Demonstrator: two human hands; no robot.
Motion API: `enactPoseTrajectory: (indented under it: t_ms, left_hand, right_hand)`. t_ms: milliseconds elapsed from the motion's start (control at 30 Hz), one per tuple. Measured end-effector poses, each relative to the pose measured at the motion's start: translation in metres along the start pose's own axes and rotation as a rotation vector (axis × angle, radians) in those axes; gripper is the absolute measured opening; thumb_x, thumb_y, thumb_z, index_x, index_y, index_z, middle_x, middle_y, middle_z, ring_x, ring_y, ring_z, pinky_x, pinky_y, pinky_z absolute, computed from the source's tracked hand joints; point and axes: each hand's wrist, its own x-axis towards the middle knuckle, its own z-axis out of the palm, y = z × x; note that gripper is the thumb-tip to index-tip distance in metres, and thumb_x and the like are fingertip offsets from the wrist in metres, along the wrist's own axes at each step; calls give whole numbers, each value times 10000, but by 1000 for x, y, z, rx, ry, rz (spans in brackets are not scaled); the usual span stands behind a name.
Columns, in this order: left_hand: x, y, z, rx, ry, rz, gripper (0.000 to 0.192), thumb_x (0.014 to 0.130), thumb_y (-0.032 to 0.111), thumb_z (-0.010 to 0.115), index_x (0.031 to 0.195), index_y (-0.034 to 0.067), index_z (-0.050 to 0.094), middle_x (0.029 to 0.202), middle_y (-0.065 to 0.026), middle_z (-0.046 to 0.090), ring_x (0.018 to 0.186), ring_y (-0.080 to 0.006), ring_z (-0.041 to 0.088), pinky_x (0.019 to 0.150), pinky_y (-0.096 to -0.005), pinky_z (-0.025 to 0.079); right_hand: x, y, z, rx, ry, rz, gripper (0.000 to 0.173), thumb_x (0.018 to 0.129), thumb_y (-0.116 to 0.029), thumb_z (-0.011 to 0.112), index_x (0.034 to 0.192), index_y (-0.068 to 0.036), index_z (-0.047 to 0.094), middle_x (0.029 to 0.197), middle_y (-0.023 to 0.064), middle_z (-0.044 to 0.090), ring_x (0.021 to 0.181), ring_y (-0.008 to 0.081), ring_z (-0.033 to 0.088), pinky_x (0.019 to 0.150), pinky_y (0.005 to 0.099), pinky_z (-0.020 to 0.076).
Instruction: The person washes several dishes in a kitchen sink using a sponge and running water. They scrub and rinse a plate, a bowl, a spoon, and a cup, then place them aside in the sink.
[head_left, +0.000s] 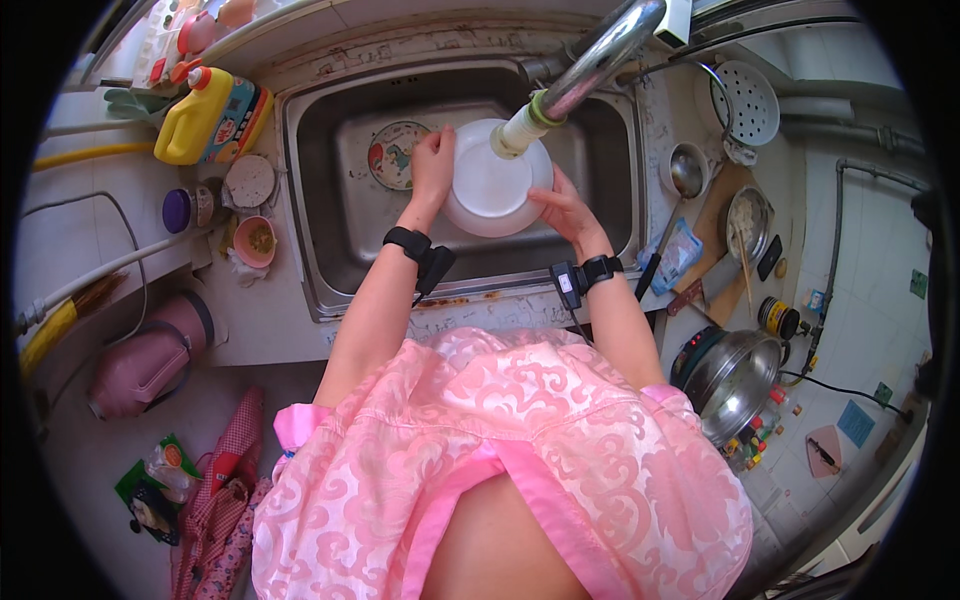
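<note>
Both hands hold a white plate (480, 214) over the stainless steel sink (375, 259), its underside with the foot ring facing up. My left hand (433, 169) grips the plate's left rim; some of its fingers are hidden. On the right rim rests my right hand (566, 204), thumb on the upper face and the other fingers partly out of sight behind it. Directly above the plate hangs the white end of the faucet (517, 133); whether water runs is not visible. A patterned plate (391, 157) lies on the sink floor, partly covered by my left hand.
Left of the sink stand a yellow detergent jug (214, 116) and a pink bowl (255, 241). On the right counter are a ladle (685, 176), a cleaver (709, 281) on a wooden cutting board (697, 225), a metal bowl (750, 217) with chopsticks, and a steel pot (739, 382).
</note>
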Motion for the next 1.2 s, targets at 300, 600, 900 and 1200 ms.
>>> enactPoseTrajectory:
  t_ms: [300,600,900,1200]
  left_hand:
    - [-10,19,5,409,220,376,418,914,386,572,997,-22,610,901,-170,656,726,-326,576,712,-361,474]
    - [-19,37,-38,-646,-498,-472,559,836,190,730,1277,-5,448,1199,-168,574,1062,-227,609,902,-358,520]
    - [-28,8,-19,-739,-169,-350,542,784,79,752,1243,-15,479,1163,-149,602,1049,-252,608,895,-383,514]
    - [-13,-11,-21,-882,-85,-492,470,815,93,712,1217,-39,508,1172,-170,603,1053,-281,605,917,-410,502]
  right_hand:
    - [22,13,18,-378,125,-66,562,723,-79,796,1225,-14,552,1120,61,633,991,151,607,893,305,484]
    - [58,-13,1,-261,60,-9,453,817,-184,716,1197,17,573,1105,116,648,975,173,626,853,309,507]
    - [76,33,63,-1681,229,-529,513,906,-303,547,1262,60,478,1305,248,514,1234,381,472,998,475,388]
    - [32,39,29,-1472,-20,-739,536,910,-263,580,1336,30,438,1358,261,462,1251,380,461,1062,460,350]
